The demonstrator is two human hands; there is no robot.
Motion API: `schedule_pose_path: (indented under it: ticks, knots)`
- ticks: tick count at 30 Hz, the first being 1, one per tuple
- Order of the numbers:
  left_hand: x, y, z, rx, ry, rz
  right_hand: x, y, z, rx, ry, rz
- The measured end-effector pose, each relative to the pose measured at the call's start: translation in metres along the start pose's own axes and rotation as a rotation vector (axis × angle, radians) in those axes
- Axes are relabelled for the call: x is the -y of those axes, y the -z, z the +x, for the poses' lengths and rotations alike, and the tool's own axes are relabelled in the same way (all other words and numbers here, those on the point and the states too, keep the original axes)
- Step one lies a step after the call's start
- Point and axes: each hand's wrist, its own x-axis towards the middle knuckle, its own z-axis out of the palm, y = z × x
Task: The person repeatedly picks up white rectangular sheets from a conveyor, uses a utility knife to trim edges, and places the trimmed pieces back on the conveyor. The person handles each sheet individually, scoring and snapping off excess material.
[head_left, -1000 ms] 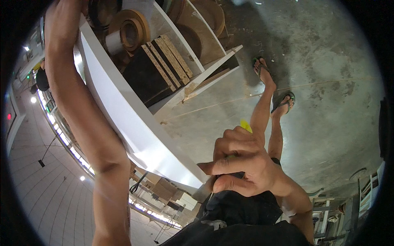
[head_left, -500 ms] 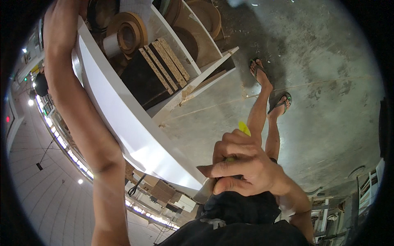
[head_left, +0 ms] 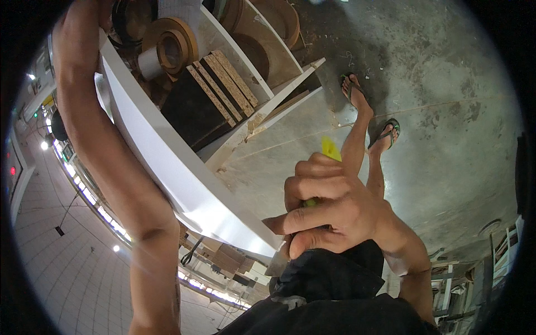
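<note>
A long white board slants across the left half, from upper left down to the middle. At its near end my right hand is closed round a yellow-handled tool, whose yellow end sticks out above the fist. Below the fingers a flat grey metal blade shows against the board's end, like that of a scraper. The index finger points along the board's edge. My left arm stretches along the board's far side to the top edge; its hand is mostly cut off, and the fingers cannot be made out.
Under the board, an open white shelf unit holds rolls of brown edge banding and stacked dark chipboard pieces. My sandalled feet stand on the concrete floor. Racks stand at lower right.
My right hand has shifted slightly up and left, with the tool's yellow end higher. The board's near end and my left elbow appear a little further right.
</note>
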Motion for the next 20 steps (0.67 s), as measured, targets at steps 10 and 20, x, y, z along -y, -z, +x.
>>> schedule_pose_path:
  ticks: [10, 20]
  knots:
    - [0.049, 0.015, 0.028, 0.31, 0.13, -0.202, 0.008, 0.015, 0.008, 0.045, 0.018, -0.098]
    - [0.013, 0.007, 0.015, 0.235, 0.186, -0.282, 0.032, -0.019, -0.022, -0.089, -0.269, 0.016]
